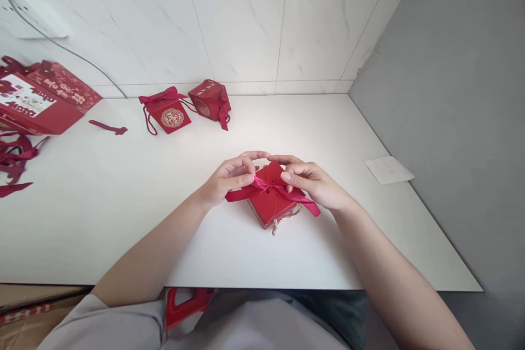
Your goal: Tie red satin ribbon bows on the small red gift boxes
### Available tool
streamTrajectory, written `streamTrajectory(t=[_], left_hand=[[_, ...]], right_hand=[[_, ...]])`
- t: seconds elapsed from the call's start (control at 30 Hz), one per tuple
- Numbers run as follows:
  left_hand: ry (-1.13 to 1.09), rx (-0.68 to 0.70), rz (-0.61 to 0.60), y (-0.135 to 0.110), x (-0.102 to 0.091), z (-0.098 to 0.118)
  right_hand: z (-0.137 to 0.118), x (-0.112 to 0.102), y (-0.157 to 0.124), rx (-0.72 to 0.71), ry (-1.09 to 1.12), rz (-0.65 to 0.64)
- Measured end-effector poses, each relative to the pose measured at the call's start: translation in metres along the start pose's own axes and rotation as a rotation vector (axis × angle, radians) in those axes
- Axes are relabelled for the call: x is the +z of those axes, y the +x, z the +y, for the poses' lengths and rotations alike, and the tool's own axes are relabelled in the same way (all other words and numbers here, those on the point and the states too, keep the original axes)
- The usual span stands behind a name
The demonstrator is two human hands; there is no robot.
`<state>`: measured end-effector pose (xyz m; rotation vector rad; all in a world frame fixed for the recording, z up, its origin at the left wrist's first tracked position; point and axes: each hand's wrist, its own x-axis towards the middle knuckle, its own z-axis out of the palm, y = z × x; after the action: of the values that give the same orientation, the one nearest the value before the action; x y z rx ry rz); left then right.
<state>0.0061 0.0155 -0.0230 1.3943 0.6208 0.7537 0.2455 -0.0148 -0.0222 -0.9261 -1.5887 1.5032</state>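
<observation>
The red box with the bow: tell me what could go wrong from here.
First, the left grip and right grip are at opposite sides of the bow, so an uneven pull could skew it or loosen its knot. Second, the gold cord lies beside the red box and might get caught beneath it if the box is turned.

Front box (274, 206) on table (102, 202), two boxes (169, 116) behind it leftward, paper slip (389, 170) rightward.
</observation>
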Motion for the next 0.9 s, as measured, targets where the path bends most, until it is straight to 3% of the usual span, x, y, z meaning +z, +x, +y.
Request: streamTrajectory(t=[0.13, 0.27, 0.4, 0.57, 0.7, 0.8, 0.9], left_hand=[[-0.012, -0.008, -0.060, 0.002, 0.000, 0.000], [0.159, -0.011, -0.150, 0.000, -0.005, 0.004], [0.304, 0.031, -0.151, -0.001, -0.008, 0.012], [0.581, 0.116, 0.051, -0.008, 0.000, 0.022], [0.914, 0.349, 0.267, -0.015, 0.013, 0.029], [0.949, 0.381, 0.160, -0.017, 0.016, 0.031], [0.781, 0.225, -0.046, -0.016, 0.012, 0.031]], right_hand=[[0.002, 0.009, 0.002, -0.036, -0.014, 0.020], [0.004, 0.014, 0.003, -0.109, -0.051, 0.066], [0.003, 0.008, 0.001, -0.072, 0.013, -0.011], [-0.002, 0.005, -0.003, -0.088, 0.012, -0.049], [-0.006, 0.008, -0.005, -0.120, -0.031, 0.018], [-0.006, 0.007, -0.005, -0.129, -0.064, 0.031], [-0.003, 0.005, -0.004, -0.123, -0.081, 0.005]])
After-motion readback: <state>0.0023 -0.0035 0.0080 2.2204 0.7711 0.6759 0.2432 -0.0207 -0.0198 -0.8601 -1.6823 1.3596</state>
